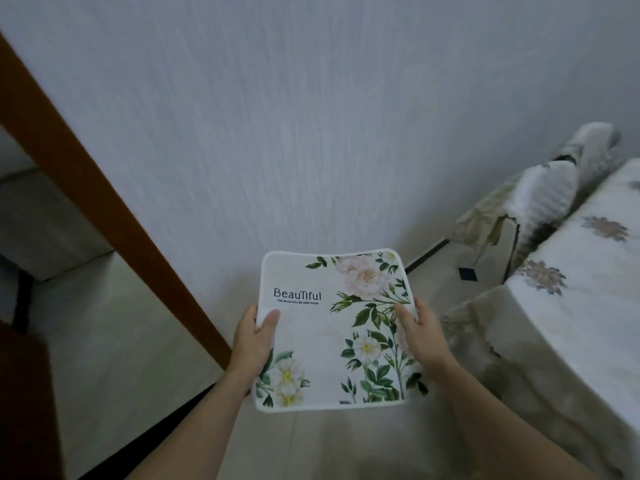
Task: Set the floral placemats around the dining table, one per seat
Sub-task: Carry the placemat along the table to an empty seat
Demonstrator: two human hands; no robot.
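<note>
A white floral placemat (329, 327) printed with "Beautiful" and pale roses is held flat in the air in front of me, above the floor. My left hand (252, 341) grips its left edge, thumb on top. Its right edge is gripped by my right hand (422, 334), thumb also on top. Whether more mats lie under the top one cannot be told. The dining table (568, 306), under a flowered cloth, stands at the right, apart from the mat.
A pale grey wall (311, 116) fills the view ahead. A brown wooden door frame (104, 209) slants down the left. A chair (540, 199) with a light cover is at the table's far end. Light floor tiles lie below.
</note>
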